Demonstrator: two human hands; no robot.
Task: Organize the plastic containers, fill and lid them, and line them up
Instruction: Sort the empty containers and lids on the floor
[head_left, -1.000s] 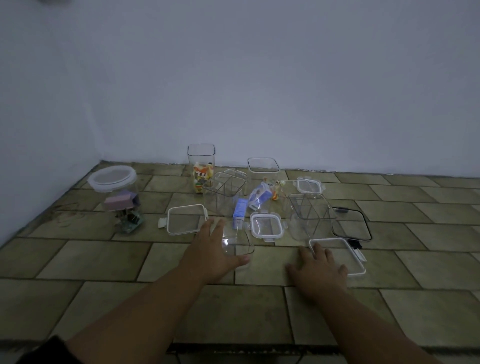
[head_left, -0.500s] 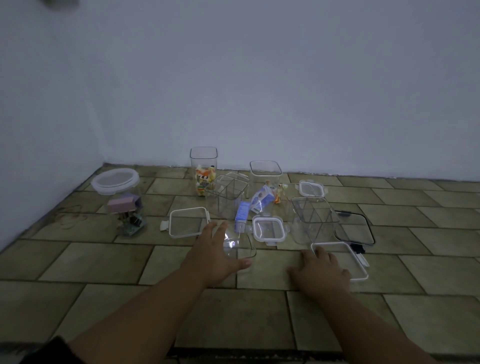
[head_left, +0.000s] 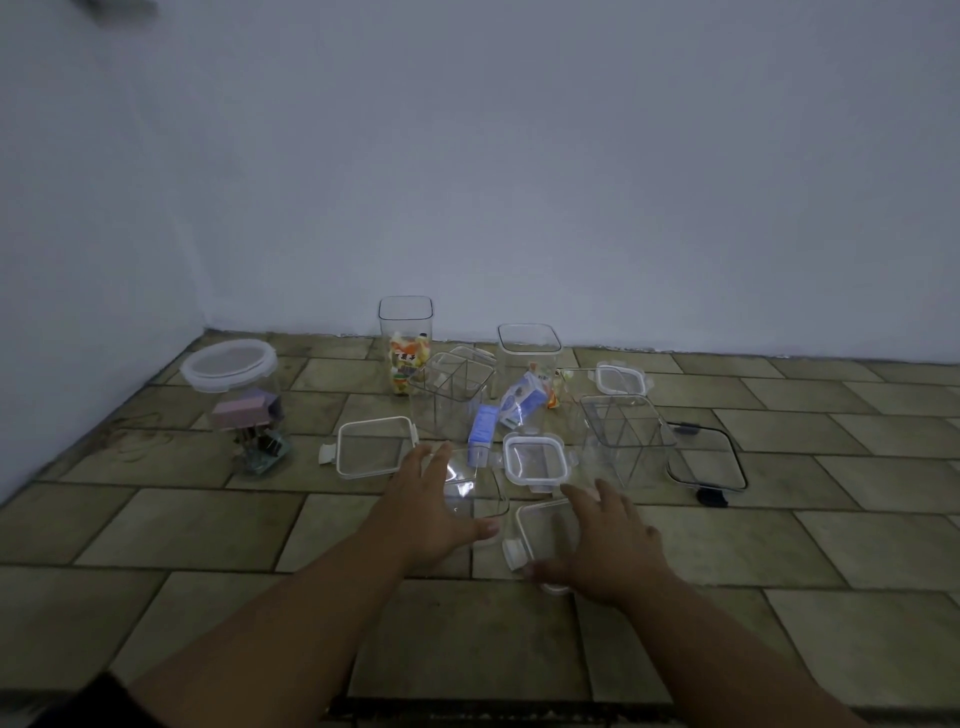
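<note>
Fingers and thumb of the left hand (head_left: 431, 512) curled around a small clear container (head_left: 475, 491) standing on the tiled floor (head_left: 182, 525), right hand (head_left: 615, 543) fingers spread over a white-rimmed lid (head_left: 545, 527), thumb seemingly pinching its near edge, blurred, lid just beside the container.

A plain pale back wall (head_left: 519, 182) is met by a left wall (head_left: 78, 249) at a corner. The floor (head_left: 779, 525) is laid with oblong olive-brown tiles in staggered rows, divided by dark joints. The room is dimly lit, with a cool bluish cast. A blurred dark shape (head_left: 120, 6) is cut off at the top edge.
</note>
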